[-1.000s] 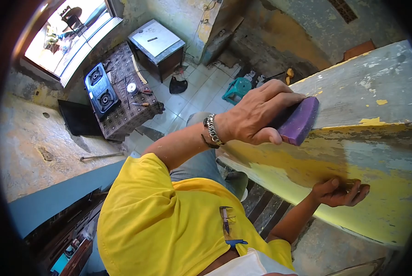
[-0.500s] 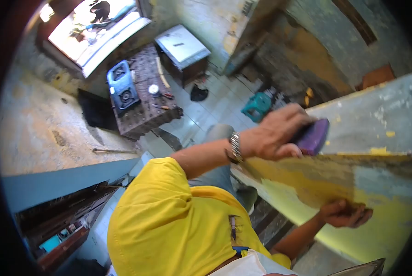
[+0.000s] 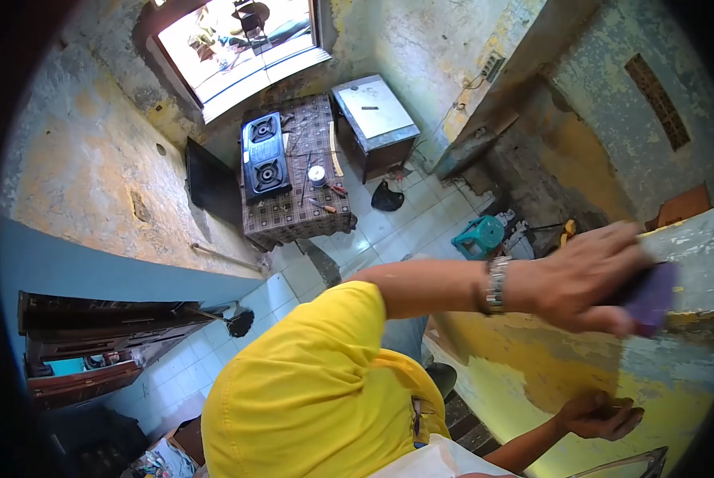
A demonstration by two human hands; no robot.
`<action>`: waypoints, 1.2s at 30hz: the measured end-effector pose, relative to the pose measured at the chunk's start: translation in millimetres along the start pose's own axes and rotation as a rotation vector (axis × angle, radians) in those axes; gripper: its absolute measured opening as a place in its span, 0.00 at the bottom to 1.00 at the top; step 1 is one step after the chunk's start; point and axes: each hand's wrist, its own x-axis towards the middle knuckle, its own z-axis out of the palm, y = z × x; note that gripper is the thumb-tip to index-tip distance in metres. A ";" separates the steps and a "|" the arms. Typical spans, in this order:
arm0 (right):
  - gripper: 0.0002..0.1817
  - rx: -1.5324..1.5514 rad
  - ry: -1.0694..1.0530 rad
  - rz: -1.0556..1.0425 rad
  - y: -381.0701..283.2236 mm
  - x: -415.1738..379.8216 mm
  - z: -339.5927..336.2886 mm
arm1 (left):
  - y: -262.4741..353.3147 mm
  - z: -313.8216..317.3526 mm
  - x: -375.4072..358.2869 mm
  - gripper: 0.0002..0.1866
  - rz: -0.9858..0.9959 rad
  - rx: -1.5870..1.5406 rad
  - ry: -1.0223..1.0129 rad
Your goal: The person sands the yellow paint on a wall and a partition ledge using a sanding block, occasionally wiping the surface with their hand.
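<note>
My left hand (image 3: 584,283), with a metal-band watch (image 3: 496,284) on its wrist, grips a purple pad (image 3: 653,299) between thumb and fingers. The pad is smeared by motion and overlaps the worn top of a low wall (image 3: 704,247). Its exact kind does not show. Lower down, my right hand (image 3: 600,416) has its fingers curled in front of the wall's yellow, patchy side (image 3: 564,362). I cannot tell whether anything lies inside those fingers.
A cloth-covered table (image 3: 293,219) carries a two-burner stove (image 3: 266,155) and small tools. Beyond it stands a white-topped cabinet (image 3: 377,115) by the window. A teal stool (image 3: 479,237) sits on the tiled floor (image 3: 413,223), near a black bag (image 3: 387,196).
My left hand has moved right along the wall top with the purple pad. The view has shifted, so the room sits lower and further right. My right hand keeps its curled shape.
</note>
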 end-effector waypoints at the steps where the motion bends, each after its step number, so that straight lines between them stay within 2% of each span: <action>1: 0.25 0.015 0.003 0.000 -2.0 1.0 0.5 | 5.7 1.2 25.3 0.52 0.037 0.013 0.026; 5: 0.25 0.034 0.013 -0.001 -2.1 3.2 2.0 | 0.0 1.4 34.8 0.51 0.061 -0.038 0.013; 7: 0.25 0.047 0.012 0.006 -1.8 1.5 2.4 | -14.5 -0.6 -27.4 0.50 -0.007 -0.057 -0.017; 10: 0.25 0.078 0.016 0.011 -2.4 0.8 3.4 | -32.6 -18.1 -157.0 0.44 -0.304 -0.066 -0.215; 12: 0.25 0.101 0.020 -0.001 -2.1 3.6 4.4 | -24.1 -26.2 -223.9 0.43 -0.450 -0.052 -0.218; 14: 0.25 0.110 0.026 -0.005 0.6 3.4 5.6 | -22.0 -21.5 -219.0 0.42 -0.444 -0.055 -0.184; 16: 0.25 0.078 0.001 -0.001 0.5 0.9 1.4 | -15.1 -24.1 -184.3 0.42 -0.463 -0.061 -0.206; 17: 0.25 0.037 -0.015 0.001 0.3 1.2 -1.1 | -23.1 -19.4 -149.6 0.43 -0.361 -0.060 -0.216; 20: 0.25 0.006 -0.023 0.012 -2.3 -0.9 0.1 | -4.9 -9.8 -21.3 0.43 -0.056 -0.112 -0.022; 22: 0.25 0.015 -0.013 0.008 0.2 -1.1 -1.2 | 2.8 -5.7 12.3 0.45 0.037 -0.094 0.023; 24: 0.25 0.052 0.004 0.003 1.6 -1.5 1.5 | 1.2 -7.1 5.6 0.46 0.022 -0.125 -0.004; 26: 0.25 0.035 -0.010 0.003 -1.1 0.4 -0.3 | -15.7 -9.6 -56.7 0.46 -0.056 -0.144 -0.062; 30: 0.25 0.155 0.061 0.011 -3.4 3.9 5.8 | -32.6 -20.3 -218.0 0.42 -0.501 -0.105 -0.218; 33: 0.25 0.084 0.027 0.018 -4.8 5.6 2.8 | -16.5 -27.5 -198.6 0.40 -0.632 -0.093 -0.280; 36: 0.25 0.016 0.015 0.019 -2.2 1.2 2.1 | -16.0 -15.2 -102.3 0.39 -0.318 -0.179 -0.126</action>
